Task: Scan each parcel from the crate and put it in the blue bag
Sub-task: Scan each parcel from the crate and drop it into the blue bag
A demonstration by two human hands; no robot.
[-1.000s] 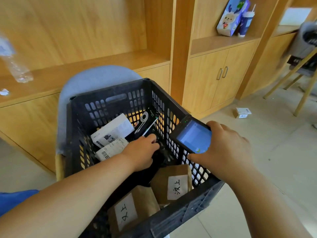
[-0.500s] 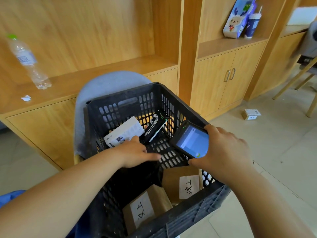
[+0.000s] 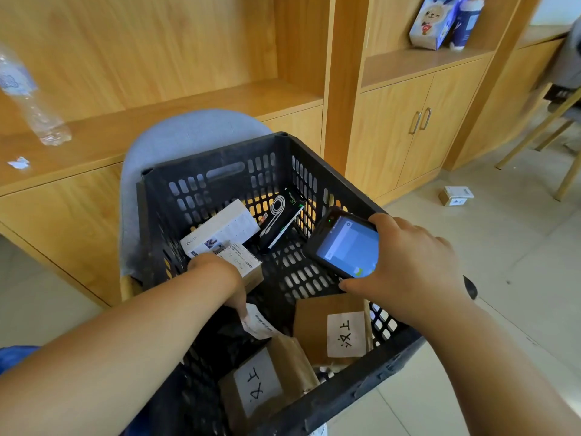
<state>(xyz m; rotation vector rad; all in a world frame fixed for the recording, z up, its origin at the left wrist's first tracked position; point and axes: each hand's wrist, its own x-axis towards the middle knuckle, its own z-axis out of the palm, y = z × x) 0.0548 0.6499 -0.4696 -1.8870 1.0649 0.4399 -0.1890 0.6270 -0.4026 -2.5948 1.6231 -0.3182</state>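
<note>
The scanner [image 3: 347,247] is gripped in the right hand [image 3: 408,269], with fingers curled round its edges, and is held screen-up over the crate [image 3: 220,171]. The left hand [image 3: 220,275] is bent down inside the crate, with its fingertips at a white-labelled dark parcel [image 3: 256,322]. Whether the parcel is pinched cannot be told, as the fingers are mostly hidden. The parcel lies low in the crate, between a small box [image 3: 246,265] and two brown boxes [image 3: 320,313]. If only the label is caught, it could be torn or crumpled on lifting and the barcode left unreadable. The soft parcel could also be snagged against the boxes. A blue patch [image 3: 14,357] at the left edge is probably the bag.
</note>
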